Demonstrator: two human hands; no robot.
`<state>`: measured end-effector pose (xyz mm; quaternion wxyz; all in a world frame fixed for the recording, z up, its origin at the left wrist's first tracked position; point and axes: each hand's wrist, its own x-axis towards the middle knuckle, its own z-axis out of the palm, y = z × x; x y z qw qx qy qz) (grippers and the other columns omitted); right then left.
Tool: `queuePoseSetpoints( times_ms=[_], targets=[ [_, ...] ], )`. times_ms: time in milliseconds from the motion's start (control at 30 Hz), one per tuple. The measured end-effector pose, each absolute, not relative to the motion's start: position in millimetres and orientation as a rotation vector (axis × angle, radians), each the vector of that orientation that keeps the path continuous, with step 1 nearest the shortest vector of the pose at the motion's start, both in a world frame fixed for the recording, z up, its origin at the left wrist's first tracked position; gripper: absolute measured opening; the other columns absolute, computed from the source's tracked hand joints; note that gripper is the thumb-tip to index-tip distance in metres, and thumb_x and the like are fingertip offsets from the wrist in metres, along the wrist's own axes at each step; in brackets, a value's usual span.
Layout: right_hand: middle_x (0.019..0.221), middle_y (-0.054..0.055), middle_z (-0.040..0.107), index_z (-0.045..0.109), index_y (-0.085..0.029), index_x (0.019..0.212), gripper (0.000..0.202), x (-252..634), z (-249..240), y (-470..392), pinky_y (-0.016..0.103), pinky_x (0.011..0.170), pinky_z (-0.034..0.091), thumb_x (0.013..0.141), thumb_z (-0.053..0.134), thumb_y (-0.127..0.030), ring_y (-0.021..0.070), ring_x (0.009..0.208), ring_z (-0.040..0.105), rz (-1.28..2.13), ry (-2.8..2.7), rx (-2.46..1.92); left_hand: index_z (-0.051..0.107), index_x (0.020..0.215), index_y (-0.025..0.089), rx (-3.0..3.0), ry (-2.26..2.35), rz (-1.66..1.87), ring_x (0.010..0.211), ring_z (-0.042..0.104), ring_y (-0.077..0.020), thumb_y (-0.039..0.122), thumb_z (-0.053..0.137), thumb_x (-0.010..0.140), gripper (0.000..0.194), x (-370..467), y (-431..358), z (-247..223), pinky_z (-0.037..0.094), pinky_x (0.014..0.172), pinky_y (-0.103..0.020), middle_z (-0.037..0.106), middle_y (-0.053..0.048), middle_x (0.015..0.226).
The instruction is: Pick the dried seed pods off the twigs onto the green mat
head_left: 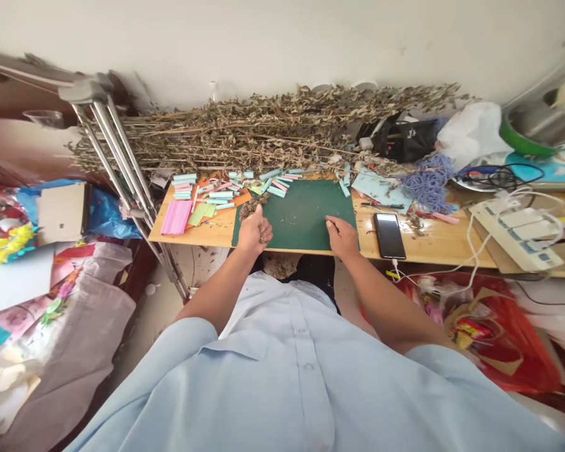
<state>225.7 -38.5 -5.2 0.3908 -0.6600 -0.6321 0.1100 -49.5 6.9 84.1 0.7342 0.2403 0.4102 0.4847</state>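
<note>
My left hand (255, 232) is wrapped round a bunch of dried leaves (254, 206), which sticks out above and below the fist. It is over the left edge of a dark green mat (306, 210). At the mat's right side my right hand (343, 236) is closed, thumb against the fingers; whatever it may hold is hidden. A few dry crumbs dot the mat between the hands. Blue and pink paper rolls (223, 194) lie beyond the left hand, close to a stack of pink paper (176, 217) and green slips (202, 213).
Long dried plant stalks (245, 132) are heaped along the wall. A phone (389, 235) on a cable lies right of my right hand, with purple yarn (428, 182) and a power strip (518, 229) further right. Metal tripod legs (122, 163) stand at the table's left end.
</note>
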Motion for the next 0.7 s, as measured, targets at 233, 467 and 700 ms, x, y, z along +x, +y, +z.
queuePoseSetpoints(
  times_ms=[233, 467, 700],
  targets=[
    [0.163, 0.024, 0.035, 0.043, -0.006, 0.152, 0.076, 230, -15, -5, 0.069, 0.124, 0.021, 0.099, 0.041, -0.062, 0.0411, 0.155, 0.025, 0.271, -1.924, -1.891, 0.028, 0.058, 0.019, 0.418, 0.875, 1.036, 0.037, 0.026, -0.0044, 0.062, 0.068, 0.086, 0.065, -99, -62, 67, 0.016, 0.038, -0.020, 0.031, 0.006, 0.047],
    [0.168, 0.020, 0.024, 0.032, -0.007, 0.159, 0.084, 164, -7, 13, 0.062, 0.129, 0.018, 0.099, 0.036, -0.066, 0.0378, 0.158, 0.018, 0.377, -2.310, -1.652, 0.031, 0.059, 0.019, 0.360, 0.885, 1.043, 0.038, 0.027, -0.0048, 0.060, 0.068, 0.087, 0.062, -116, -80, 62, 0.017, 0.038, -0.020, 0.032, 0.005, 0.048],
    [0.171, 0.014, 0.018, 0.020, -0.014, 0.164, 0.077, 161, 8, 2, 0.056, 0.130, 0.020, 0.103, 0.030, -0.060, 0.0313, 0.159, 0.014, 0.501, -2.466, -1.368, 0.029, 0.057, 0.019, 0.335, 0.862, 1.127, 0.038, 0.027, -0.0054, 0.055, 0.073, 0.085, 0.063, -150, -93, 62, 0.015, 0.037, -0.020, 0.029, 0.006, 0.047]
  ],
)
